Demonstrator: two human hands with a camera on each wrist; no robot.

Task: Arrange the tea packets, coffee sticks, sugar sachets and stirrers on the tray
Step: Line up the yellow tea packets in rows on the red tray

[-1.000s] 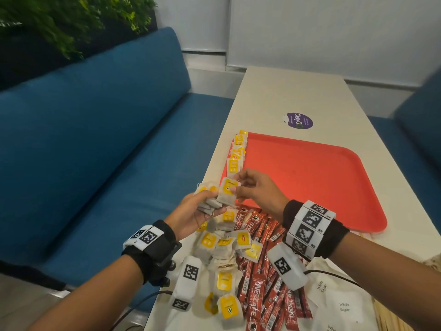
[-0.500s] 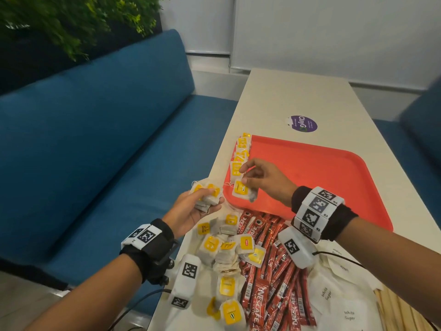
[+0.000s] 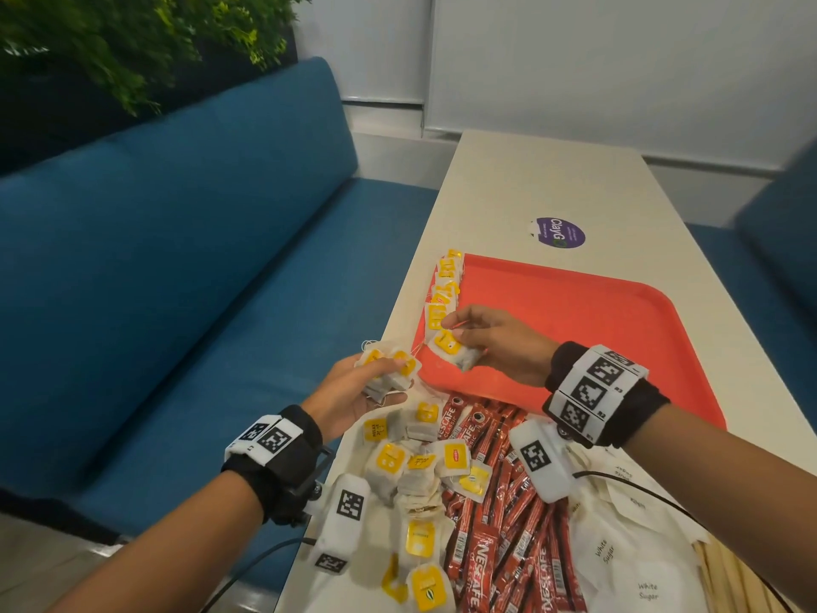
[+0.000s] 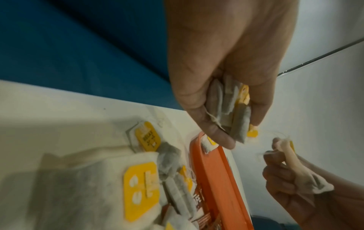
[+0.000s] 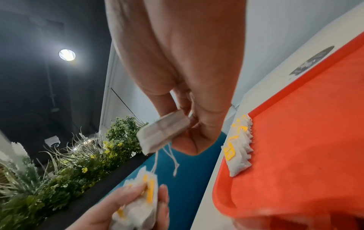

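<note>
A long pale tabletop [image 3: 544,179] runs between blue benches [image 3: 185,241], with greenery [image 3: 132,42] behind and a purple sticker [image 3: 560,232] past the red tray [image 3: 597,329]. Along the tray's left rim lies a row of tea packets [image 3: 444,294]; loose tea packets [image 3: 411,471], coffee sticks [image 3: 499,524], sugar sachets [image 3: 619,564] and stirrers [image 3: 725,586] crowd the near end. The right hand [image 3: 490,342] pinches one tea packet [image 3: 453,351] at the row's near end, and the left hand [image 3: 353,391] grips a small bunch [image 3: 391,369] beside the tray's corner.

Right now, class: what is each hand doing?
Left hand: grips a bunch of tea bags.
Right hand: pinches one tea bag over the tray.
</note>
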